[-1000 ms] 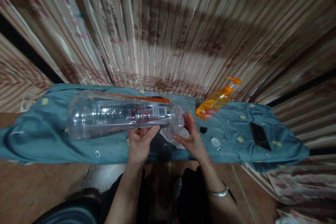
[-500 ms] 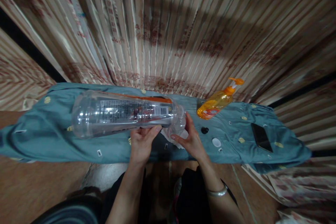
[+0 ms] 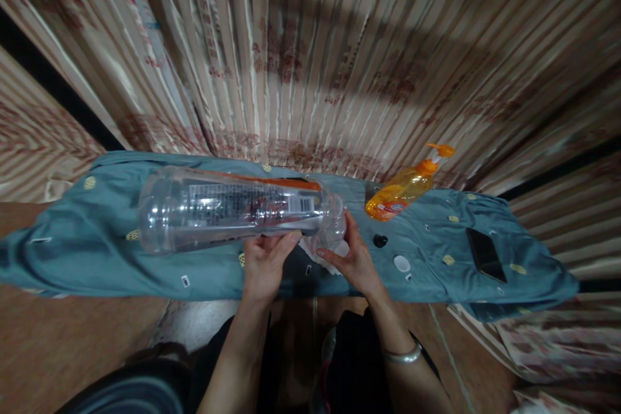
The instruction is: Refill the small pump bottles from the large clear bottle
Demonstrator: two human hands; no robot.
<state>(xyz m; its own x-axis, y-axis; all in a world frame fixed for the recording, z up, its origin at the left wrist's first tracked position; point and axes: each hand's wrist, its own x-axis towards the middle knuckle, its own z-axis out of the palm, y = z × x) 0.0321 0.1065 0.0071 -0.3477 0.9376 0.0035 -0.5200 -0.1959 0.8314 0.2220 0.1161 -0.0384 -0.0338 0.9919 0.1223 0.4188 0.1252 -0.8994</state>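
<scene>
A large clear plastic bottle with a printed label and barcode lies sideways above the cloth, its base to the left and its narrow end to the right. My left hand grips it from underneath, thumb on the near side of the label. At the narrow end, my right hand is closed around clear plastic by the neck. Whether that plastic is all one piece with the bottle I cannot tell. White tissue shows beneath, between the hands. The fingertips behind the bottle are hidden.
On the teal cloth to the right stand an orange pump bottle, a small black piece, a white round cap and a black phone. A pleated curtain hangs behind. A dark round seat is at lower left.
The view has shifted slightly, so everything sits a little further right. Both hands keep the same hold on the clear bottle.
</scene>
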